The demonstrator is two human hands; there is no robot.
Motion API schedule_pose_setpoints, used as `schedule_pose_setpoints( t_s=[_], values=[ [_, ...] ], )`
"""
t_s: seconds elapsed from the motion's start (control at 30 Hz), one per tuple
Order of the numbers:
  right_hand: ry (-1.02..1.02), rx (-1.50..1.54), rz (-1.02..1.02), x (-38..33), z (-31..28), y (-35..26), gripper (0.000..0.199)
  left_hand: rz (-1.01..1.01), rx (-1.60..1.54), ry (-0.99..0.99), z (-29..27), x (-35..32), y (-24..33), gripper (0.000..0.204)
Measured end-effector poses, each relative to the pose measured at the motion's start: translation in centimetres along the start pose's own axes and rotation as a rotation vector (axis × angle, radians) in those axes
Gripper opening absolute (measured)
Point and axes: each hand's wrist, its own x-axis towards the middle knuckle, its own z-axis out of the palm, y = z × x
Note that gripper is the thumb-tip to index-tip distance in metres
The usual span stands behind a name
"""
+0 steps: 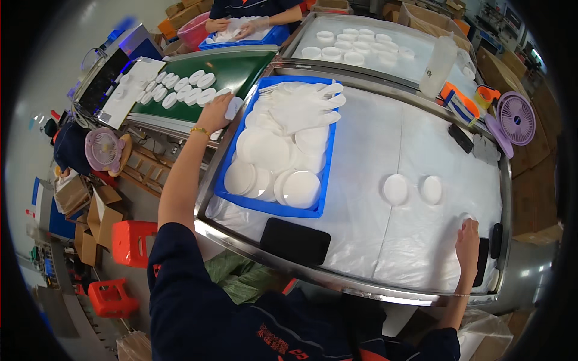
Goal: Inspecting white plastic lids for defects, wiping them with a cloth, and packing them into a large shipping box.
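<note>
My left hand (215,114) reaches to the near edge of the green conveyor belt (241,65), its fingers closed on a white round lid (234,108) held on edge. Several more white round lids (186,94) lie on that belt. At the right of the plastic-covered table (355,240), my right hand (467,243) has its fingers bunched downward. A bit of a white piece (468,216) shows at its fingertips, mostly hidden. Two white round lids (395,189) lie flat to the left of this hand.
A blue tray (321,207) holds white discs and a white glove (301,108). Black phone-like slabs (295,240) lie by the front edge and beside my right hand. Across the table are more white rings (355,45), a clear bottle (439,66), a purple fan (516,117) and a co-worker's hands (241,28).
</note>
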Motion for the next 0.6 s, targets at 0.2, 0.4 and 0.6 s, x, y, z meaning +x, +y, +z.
schedule_pose_setpoints(
  t_s=[0.2, 0.4, 0.6],
  values=[
    [0.114, -0.077, -0.198, 1.5, -3.7, -10.3, 0.046, 0.061, 0.146, -0.155, -1.1, 1.2, 0.5, 0.079],
    [-0.065, 0.347, -0.733, 1.8, -4.6, -25.4, 0.042, 0.113, 0.094, -0.117, -1.9, 0.9, 1.1, 0.068],
    [-0.130, 0.354, -0.787, 1.2, -4.1, -27.0, 0.041, 0.141, 0.083, -0.119, -2.2, 1.2, 0.4, 0.069]
  ],
)
